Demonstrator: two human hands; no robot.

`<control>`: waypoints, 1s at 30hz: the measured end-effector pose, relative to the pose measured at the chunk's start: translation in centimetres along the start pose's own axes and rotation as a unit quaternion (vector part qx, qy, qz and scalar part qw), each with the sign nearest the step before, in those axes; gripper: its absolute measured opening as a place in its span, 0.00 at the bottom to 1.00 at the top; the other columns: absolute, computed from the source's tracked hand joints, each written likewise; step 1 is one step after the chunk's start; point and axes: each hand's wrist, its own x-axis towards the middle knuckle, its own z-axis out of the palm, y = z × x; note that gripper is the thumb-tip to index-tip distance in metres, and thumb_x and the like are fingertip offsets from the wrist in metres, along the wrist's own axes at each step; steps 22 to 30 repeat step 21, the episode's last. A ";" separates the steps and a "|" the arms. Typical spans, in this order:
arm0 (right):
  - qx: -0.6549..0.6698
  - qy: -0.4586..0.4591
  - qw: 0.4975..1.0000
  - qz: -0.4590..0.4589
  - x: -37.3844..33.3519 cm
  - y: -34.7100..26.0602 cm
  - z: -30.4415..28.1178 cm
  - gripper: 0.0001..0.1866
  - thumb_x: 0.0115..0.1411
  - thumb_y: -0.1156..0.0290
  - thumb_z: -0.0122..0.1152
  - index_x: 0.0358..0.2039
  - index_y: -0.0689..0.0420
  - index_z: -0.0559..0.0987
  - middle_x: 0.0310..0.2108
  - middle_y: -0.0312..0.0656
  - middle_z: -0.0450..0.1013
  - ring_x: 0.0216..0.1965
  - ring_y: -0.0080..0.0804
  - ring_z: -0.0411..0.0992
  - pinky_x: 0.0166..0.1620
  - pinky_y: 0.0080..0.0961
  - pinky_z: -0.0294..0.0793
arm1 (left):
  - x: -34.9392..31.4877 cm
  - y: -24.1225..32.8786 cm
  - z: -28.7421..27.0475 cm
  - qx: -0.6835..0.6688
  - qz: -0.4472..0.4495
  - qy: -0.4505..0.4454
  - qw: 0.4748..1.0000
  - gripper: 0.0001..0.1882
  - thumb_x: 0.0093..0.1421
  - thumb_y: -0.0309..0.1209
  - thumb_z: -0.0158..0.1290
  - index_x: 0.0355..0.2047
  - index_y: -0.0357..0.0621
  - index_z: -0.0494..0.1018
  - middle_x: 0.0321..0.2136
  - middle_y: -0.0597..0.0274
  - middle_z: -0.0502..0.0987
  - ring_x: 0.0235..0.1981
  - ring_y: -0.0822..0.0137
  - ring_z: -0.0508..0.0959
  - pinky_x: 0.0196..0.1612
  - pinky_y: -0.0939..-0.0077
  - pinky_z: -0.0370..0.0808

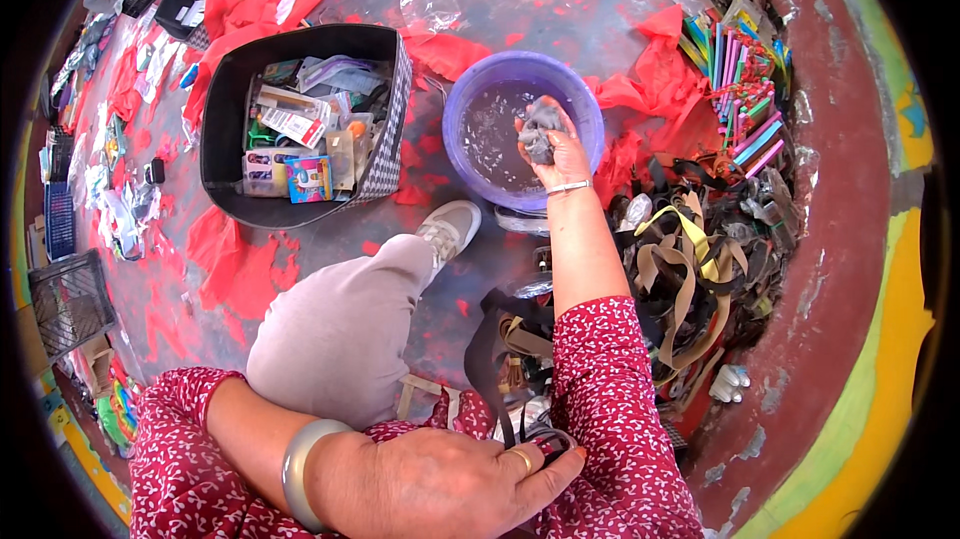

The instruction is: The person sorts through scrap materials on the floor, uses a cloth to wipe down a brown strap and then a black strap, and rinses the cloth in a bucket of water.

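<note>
A purple plastic basin [453, 144] with shallow, bubbly water stands on the floor in front of me. Over its right side, my right hand [563, 152] is closed around a wadded grey cloth [541, 127] that looks wet. Low in the view and close to my body, my left hand [440, 484] has its thumb and fingers pinched on a black strap [508, 427]. Part of what lies under those fingers is hidden. A pile of black and tan straps [690, 289] lies to the right of my right forearm.
Left of the basin stands a black fabric box [385, 171] filled with small packages. Colourful sticks [735, 69] lie at the far right along a raised maroon edge [840, 189]. Red torn sheets [660, 79] litter the floor. My shoe [452, 229] is just below the basin.
</note>
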 end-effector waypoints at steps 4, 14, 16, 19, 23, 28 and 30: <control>-0.003 -0.038 0.999 -0.014 1.0 -1.1 -1.0 0.13 0.51 0.81 0.42 0.33 0.52 0.73 0.39 0.47 0.71 0.36 0.45 0.72 0.26 0.31 0.75 | 0.0 0.1 -0.1 0.021 0.009 0.005 1.000 0.28 0.47 0.27 0.46 0.51 0.32 0.63 0.22 0.61 0.69 0.18 0.70 0.72 0.21 0.79 0.71; -0.055 -0.092 0.993 0.039 -0.3 -3.1 2.7 0.26 0.43 0.87 0.61 0.44 0.56 0.69 0.37 0.42 0.70 0.38 0.33 0.70 0.37 0.32 0.75 | -0.1 -0.1 -0.3 0.003 0.018 -0.009 1.000 0.28 0.47 0.26 0.46 0.52 0.30 0.62 0.21 0.61 0.69 0.19 0.69 0.72 0.22 0.79 0.71; -0.233 -0.032 0.971 0.044 -0.2 -2.4 2.7 0.25 0.45 0.86 0.61 0.45 0.55 0.69 0.36 0.43 0.71 0.35 0.36 0.72 0.38 0.30 0.74 | 0.1 -0.1 -0.3 -0.003 0.020 -0.014 1.000 0.29 0.47 0.26 0.46 0.52 0.29 0.61 0.21 0.60 0.69 0.19 0.68 0.72 0.22 0.79 0.71; -0.286 -0.020 0.955 0.069 0.1 -2.4 2.9 0.21 0.49 0.82 0.58 0.44 0.53 0.69 0.33 0.43 0.71 0.35 0.38 0.73 0.36 0.31 0.76 | 0.1 -0.2 -0.3 -0.007 0.019 -0.025 0.999 0.29 0.47 0.25 0.46 0.53 0.29 0.61 0.22 0.59 0.69 0.19 0.68 0.72 0.22 0.79 0.71; -0.251 0.011 0.963 0.093 0.0 -3.5 3.0 0.18 0.52 0.80 0.56 0.44 0.52 0.69 0.32 0.43 0.72 0.36 0.40 0.74 0.35 0.32 0.77 | 0.1 -0.2 -0.3 -0.006 0.018 -0.030 0.999 0.29 0.47 0.25 0.46 0.53 0.29 0.61 0.22 0.59 0.69 0.19 0.68 0.72 0.22 0.79 0.71; -0.251 0.011 0.963 0.093 0.0 -3.5 3.0 0.18 0.52 0.80 0.56 0.44 0.52 0.69 0.32 0.43 0.72 0.36 0.40 0.74 0.35 0.32 0.77 | 0.1 -0.2 -0.3 -0.006 0.018 -0.030 0.999 0.29 0.47 0.25 0.46 0.53 0.29 0.61 0.22 0.59 0.69 0.19 0.68 0.72 0.22 0.79 0.71; -0.251 0.011 0.963 0.093 0.0 -3.5 3.0 0.18 0.52 0.80 0.56 0.44 0.52 0.69 0.32 0.43 0.72 0.36 0.40 0.74 0.35 0.32 0.77 | 0.1 -0.2 -0.3 -0.006 0.018 -0.030 0.999 0.29 0.47 0.25 0.46 0.53 0.29 0.61 0.22 0.59 0.69 0.19 0.68 0.72 0.22 0.79 0.71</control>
